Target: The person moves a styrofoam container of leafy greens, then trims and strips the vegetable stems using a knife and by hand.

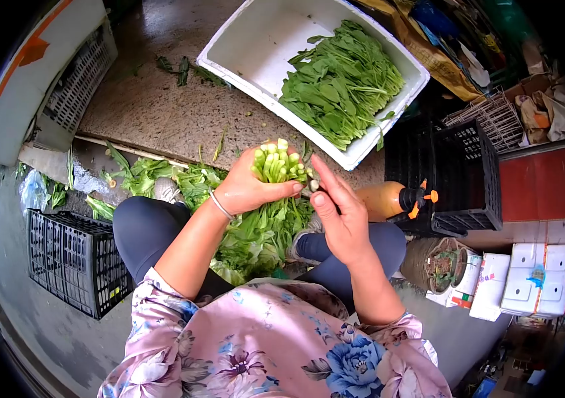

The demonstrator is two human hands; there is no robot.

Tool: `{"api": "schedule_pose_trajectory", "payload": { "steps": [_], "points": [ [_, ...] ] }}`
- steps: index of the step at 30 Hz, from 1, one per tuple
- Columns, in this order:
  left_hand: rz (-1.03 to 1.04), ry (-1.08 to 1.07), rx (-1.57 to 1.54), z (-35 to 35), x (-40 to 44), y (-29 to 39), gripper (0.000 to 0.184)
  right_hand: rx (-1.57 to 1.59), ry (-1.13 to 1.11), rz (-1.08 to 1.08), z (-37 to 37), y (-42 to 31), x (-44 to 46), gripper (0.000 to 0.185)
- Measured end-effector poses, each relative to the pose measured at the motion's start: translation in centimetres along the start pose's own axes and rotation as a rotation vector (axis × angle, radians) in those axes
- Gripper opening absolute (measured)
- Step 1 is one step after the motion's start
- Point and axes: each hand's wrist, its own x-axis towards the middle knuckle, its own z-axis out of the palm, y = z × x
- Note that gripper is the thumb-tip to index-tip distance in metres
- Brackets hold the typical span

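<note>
My left hand (250,184), with a silver bangle at the wrist, is wrapped round a bunch of leafy greens (276,164). The pale cut stem ends point up and away from me. Beside those ends is my right hand (343,222), fingers stretched out and thumb apart, its fingertips close to or touching the stems. Below the bunch, between my knees, lies a heap of loose leaves (256,242). A white foam box (249,50) stands on the stone step ahead, with a pile of leafy greens (342,86) in its right part.
Black plastic crates stand at the left (76,259) and right (468,179). An orange spray bottle (382,201) lies beside my right knee. Trimmed leaves (143,176) litter the step's edge. White boxes (538,278) and a woven basket (422,265) are farther right.
</note>
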Motion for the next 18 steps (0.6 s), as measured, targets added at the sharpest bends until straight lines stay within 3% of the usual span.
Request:
{"api": "schedule_pose_trajectory", "payload": {
  "steps": [3, 6, 10, 12, 16, 17, 18],
  "points": [
    [0.063, -0.055, 0.145, 0.1, 0.1, 0.3, 0.035, -0.077, 0.009, -0.140, 0.4, -0.1, 0.1, 0.042],
    [0.058, -0.027, 0.195, 0.5, -0.4, 1.1, 0.036, -0.069, -0.113, -0.038, -0.2, 0.0, -0.2, 0.039],
    [0.041, -0.086, 0.316, 0.3, -0.8, 1.5, 0.032, -0.196, -0.107, -0.066, -0.4, 0.3, -0.8, 0.034],
    [0.034, -0.088, 0.313, 0.5, -1.2, 1.7, 0.031, -0.297, 0.035, -0.148, -0.3, 0.9, -1.1, 0.031],
    [-0.017, -0.210, 0.365, 0.9, -1.6, 2.0, 0.032, 0.072, 0.178, -0.061, -1.1, 2.4, -0.1, 0.028],
    [-0.016, -0.224, 0.439, 1.1, -1.5, 2.0, 0.032, 0.174, -0.065, 0.204, -2.4, 1.6, -0.8, 0.032],
    [-0.018, -0.240, 0.511, 1.4, -1.6, 2.0, 0.032, 0.177, -0.059, 0.212, -2.4, 1.0, -0.9, 0.032]
  ]
}}
